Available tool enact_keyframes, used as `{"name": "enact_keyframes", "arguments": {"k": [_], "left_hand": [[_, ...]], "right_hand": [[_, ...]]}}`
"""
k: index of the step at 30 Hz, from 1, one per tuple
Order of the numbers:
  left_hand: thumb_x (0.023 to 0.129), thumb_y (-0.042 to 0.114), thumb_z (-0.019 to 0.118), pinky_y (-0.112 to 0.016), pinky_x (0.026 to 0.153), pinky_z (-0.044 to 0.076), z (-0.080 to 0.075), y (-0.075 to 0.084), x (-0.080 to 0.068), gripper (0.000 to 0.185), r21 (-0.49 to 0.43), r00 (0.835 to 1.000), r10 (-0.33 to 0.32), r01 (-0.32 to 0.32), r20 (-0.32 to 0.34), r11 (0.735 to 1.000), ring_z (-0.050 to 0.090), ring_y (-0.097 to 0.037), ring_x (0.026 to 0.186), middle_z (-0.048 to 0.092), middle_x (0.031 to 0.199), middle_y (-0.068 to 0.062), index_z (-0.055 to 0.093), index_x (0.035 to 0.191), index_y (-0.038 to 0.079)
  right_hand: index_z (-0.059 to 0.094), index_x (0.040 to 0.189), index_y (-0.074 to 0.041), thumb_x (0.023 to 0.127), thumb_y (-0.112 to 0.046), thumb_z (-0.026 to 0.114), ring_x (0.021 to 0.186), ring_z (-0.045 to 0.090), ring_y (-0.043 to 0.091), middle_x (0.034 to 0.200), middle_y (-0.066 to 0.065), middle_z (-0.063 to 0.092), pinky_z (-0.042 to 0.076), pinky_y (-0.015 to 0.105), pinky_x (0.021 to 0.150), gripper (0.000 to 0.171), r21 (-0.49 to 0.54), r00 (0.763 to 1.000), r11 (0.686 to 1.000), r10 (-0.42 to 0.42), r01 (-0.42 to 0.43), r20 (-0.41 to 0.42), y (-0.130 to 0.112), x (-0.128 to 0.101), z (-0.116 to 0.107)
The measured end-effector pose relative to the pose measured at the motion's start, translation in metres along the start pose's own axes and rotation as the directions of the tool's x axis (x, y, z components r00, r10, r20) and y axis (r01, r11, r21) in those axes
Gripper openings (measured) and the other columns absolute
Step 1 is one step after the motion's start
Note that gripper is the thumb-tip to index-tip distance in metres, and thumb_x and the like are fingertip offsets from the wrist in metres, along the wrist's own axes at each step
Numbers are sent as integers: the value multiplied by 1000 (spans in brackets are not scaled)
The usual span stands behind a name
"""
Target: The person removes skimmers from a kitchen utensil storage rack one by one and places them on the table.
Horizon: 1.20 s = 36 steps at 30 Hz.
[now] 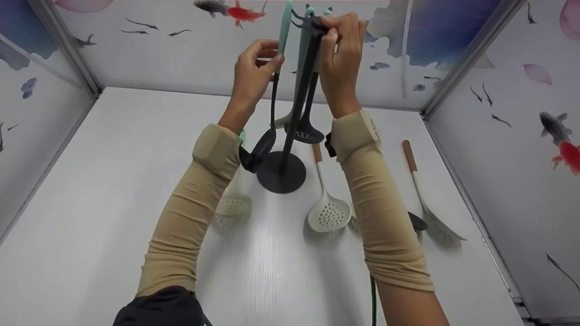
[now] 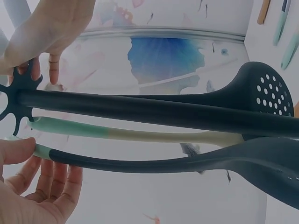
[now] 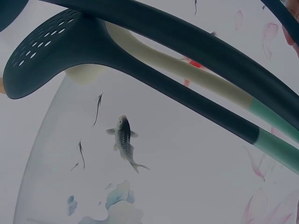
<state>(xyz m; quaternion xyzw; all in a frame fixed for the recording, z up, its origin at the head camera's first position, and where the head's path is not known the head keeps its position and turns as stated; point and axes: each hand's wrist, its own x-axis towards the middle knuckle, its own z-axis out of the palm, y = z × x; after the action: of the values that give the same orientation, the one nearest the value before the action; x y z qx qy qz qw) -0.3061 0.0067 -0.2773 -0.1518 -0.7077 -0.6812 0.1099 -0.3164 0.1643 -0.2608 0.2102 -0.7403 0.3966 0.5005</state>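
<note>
Hands up at the top of a dark utensil stand (image 1: pixel 282 171) that sits mid-table, far of centre. Left hand (image 1: pixel 252 74) pinches the mint-green handle of a dark ladle (image 1: pixel 264 144), thumb and fingers closed on it just under the hook ring; in the left wrist view the thumb presses the green grip while the other fingers curl below. Right hand (image 1: pixel 340 54) grips the hook head (image 2: pixel 18 95) at the top of the stand, fingers curled round it. Two more utensils hang on the stand: a dark skimmer (image 1: pixel 307 133) and a cream-coloured one with a green grip (image 2: pixel 135 134), all crowded close against the post. Risks as I judge them: stand has a small round base and a tall post, so a sideways pull from the left hand could tip it if the right hand lets up. Ladle loop could miss or snag the hook, since the hooks are tightly spaced and the handles overlap; cannot tell whether the ladle is on a hook or off it. Swinging bowl could knock the hanging skimmer loose. A dropped utensil would land on the pieces lying near the base: white skimmer (image 1: pixel 329 213) to the near right, slotted turner (image 1: pixel 430 213) further right, another white perforated spoon (image 1: pixel 233 206) under the left forearm. Sleeves (image 1: pixel 384 213) hang over these and could drag them on the table (image 1: pixel 113 181).
</note>
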Motion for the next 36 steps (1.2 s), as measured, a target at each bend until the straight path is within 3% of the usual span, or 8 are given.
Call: {"name": "enact_keyframes", "arguments": {"k": [8, 19, 27, 36], "left_hand": [[91, 13, 58, -30, 80, 50, -22, -7, -5, 27, -15, 999, -24, 24, -23, 1000, 55, -14, 95, 60, 108, -8, 59, 118, 9], [91, 15, 56, -29, 77, 49, -64, -34, -17, 25, 63, 994, -57, 63, -90, 996, 55, -14, 93, 57, 106, -4, 59, 116, 10], [91, 16, 54, -28, 72, 48, -97, -63, -25, 24, 139, 976, -125, 151, -176, 979, 55, -13, 89, 55, 100, 0, 57, 113, 11], [91, 21, 53, -26, 72, 47, -132, -103, -38, 27, 204, 940, -223, 279, -260, 938, 54, -13, 90, 50, 99, 3, 54, 116, 11]], "right_hand": [[60, 102, 0, 90, -2, 38, 97, 40, 18, 91, 14, 51, 35, 23, 89, 25, 5, 1000, 1000, 15, -15, 2, 0, -1, 0], [60, 102, 1, 90, -2, 39, 98, 41, 18, 92, 14, 51, 36, 23, 89, 24, 18, 1000, 1000, 7, -7, -1, 1, -2, 2], [60, 101, 2, 89, 0, 38, 96, 40, 18, 91, 14, 51, 36, 23, 86, 25, 30, 1000, 1000, 8, -7, -17, 4, 0, 3], [60, 102, 1, 89, 1, 38, 95, 39, 18, 90, 14, 50, 36, 23, 86, 25, 20, 1000, 1000, 5, -4, -19, 5, 0, 3]]}}
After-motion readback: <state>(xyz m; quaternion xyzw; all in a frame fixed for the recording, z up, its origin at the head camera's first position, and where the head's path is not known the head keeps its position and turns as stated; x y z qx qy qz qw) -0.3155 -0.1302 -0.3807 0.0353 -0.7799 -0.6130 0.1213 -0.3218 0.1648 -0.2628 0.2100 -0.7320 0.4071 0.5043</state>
